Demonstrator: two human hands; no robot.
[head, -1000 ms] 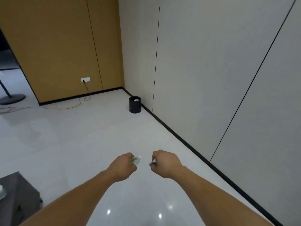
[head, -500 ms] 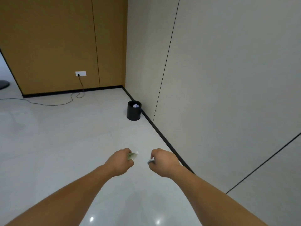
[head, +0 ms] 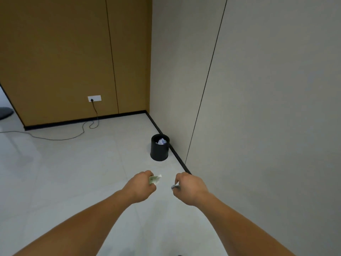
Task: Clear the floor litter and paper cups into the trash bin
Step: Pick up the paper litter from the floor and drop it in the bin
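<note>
far left of the bin, a dark rounded shape (head: 5, 112) is cut off by the frame edge and hard to name. a cable (head: 55, 139) trails over the pale glossy floor (head: 64, 172) from a socket (head: 94, 98) on the ochre wall (head: 55, 52). on the near side of the bin, the left hand (head: 142, 186) curls its fingers round a green scrap (head: 154, 179), mostly hidden in the fist, its free end poking toward the bin. the bin (head: 159, 150), black and upright, stands by the grey wall (head: 267, 108) with crumpled paper (head: 162, 141) inside. also on the bin's near side, the right hand (head: 190, 188) pinches a grey scrap (head: 175, 186), too hidden to tell its long axis.
</note>
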